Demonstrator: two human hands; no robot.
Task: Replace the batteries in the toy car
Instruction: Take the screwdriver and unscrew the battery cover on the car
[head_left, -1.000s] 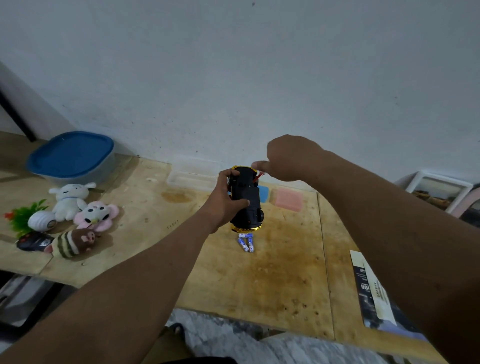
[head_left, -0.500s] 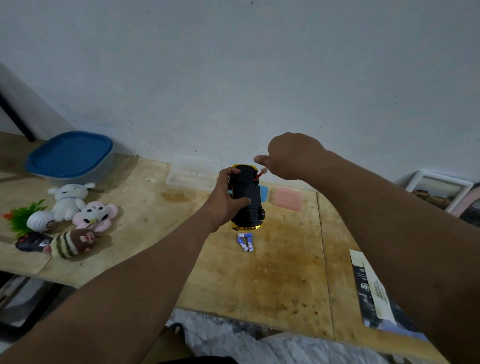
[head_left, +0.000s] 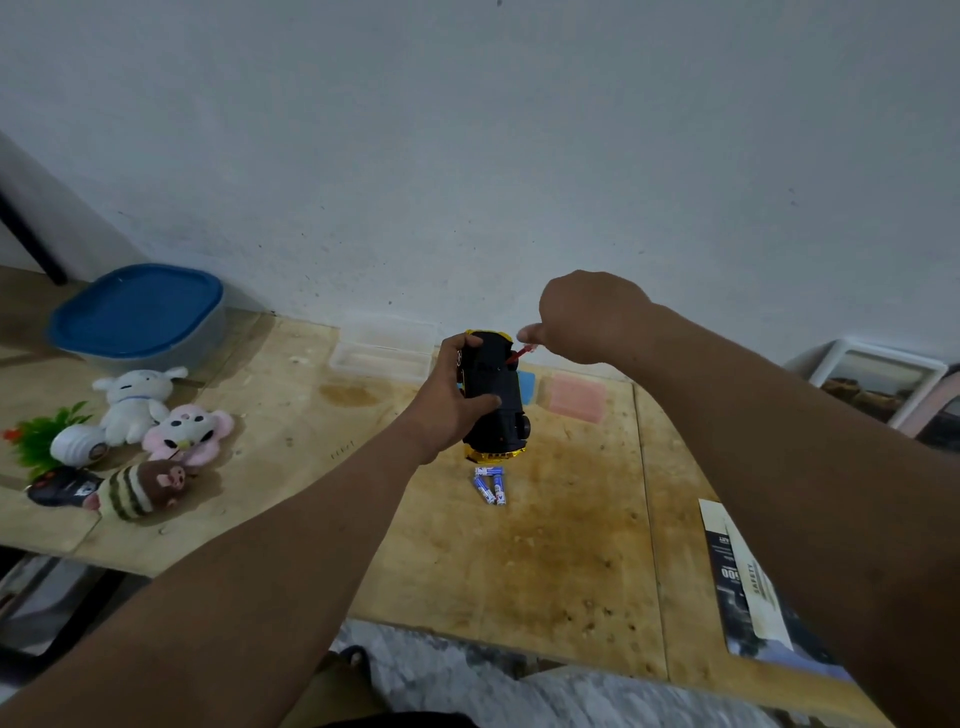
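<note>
- L hand (head_left: 451, 397) grips black toy car w/ gold trim (head_left: 493, 400), underside up, above worn plywood table (head_left: 545, 561).
- R hand (head_left: 587, 317) curled, pinching thin red tool (head_left: 522, 352) at car's far end; tip hard to make out.
- Blue-white batteries (head_left: 491, 486) on table just below car.
- Plush toys (head_left: 156, 436) well left; booklet (head_left: 748, 587) at right edge, part hidden by arm.

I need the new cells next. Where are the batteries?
In the head view the batteries lie on the wooden table, just below the toy car that the left hand holds.
</note>
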